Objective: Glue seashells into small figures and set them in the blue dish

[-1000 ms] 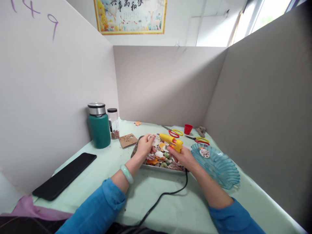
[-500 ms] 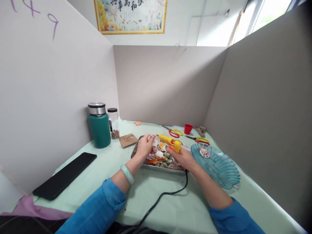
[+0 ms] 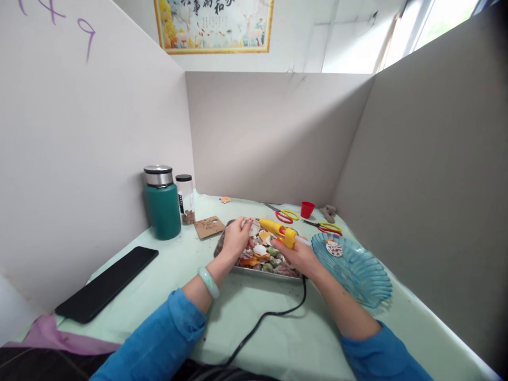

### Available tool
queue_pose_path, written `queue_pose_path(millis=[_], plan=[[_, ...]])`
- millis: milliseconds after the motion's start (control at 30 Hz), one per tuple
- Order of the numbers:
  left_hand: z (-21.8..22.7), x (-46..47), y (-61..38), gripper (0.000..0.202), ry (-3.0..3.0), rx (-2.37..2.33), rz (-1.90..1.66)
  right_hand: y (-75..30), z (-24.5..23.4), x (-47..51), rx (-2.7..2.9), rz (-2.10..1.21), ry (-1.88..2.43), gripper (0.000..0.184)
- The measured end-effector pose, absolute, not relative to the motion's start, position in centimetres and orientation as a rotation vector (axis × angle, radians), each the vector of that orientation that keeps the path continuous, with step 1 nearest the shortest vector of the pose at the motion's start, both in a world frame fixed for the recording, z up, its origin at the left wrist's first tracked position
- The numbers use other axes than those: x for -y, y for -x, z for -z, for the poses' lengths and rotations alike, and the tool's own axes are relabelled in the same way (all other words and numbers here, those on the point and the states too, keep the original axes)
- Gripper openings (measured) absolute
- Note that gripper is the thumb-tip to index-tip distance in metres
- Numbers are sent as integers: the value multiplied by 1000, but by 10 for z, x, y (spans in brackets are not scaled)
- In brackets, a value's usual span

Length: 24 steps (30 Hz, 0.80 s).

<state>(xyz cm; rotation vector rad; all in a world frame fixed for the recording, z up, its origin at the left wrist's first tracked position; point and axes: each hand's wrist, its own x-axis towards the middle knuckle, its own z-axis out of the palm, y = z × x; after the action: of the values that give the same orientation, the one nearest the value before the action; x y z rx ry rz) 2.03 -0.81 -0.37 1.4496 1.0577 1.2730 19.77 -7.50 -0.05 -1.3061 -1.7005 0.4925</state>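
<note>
My right hand is closed round a yellow glue gun whose nozzle points left toward a pale seashell. That shell is pinched in the fingers of my left hand, just above a metal tray heaped with several coloured shells. The gun's black cord trails from under my right hand toward the table's near edge. A green bangle sits on my left wrist.
A blue glass shell-shaped dish with one patterned shell lies right of the tray. Two scissors and a red cup lie behind. On the left stand a green flask, a small jar, a cardboard piece and a black phone. Partition walls surround the table.
Both hands stay over the tray with the shell and glue gun; the gun's nozzle has edged slightly left toward the shell. The view has tilted a little.
</note>
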Motion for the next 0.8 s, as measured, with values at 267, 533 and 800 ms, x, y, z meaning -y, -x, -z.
queue_pose_path(millis=[267, 533, 800], plan=[[4, 8, -19, 24, -1645, -1111, -1305, -198, 1, 75, 1702, -494, 1303, 32], [4, 7, -19, 26, -1716, -1162, -1295, -197, 0, 75, 1709, -485, 1330, 33], [3, 10, -19, 27, -1738, -1176, -1264, -196, 0, 75, 1702, -460, 1358, 35]])
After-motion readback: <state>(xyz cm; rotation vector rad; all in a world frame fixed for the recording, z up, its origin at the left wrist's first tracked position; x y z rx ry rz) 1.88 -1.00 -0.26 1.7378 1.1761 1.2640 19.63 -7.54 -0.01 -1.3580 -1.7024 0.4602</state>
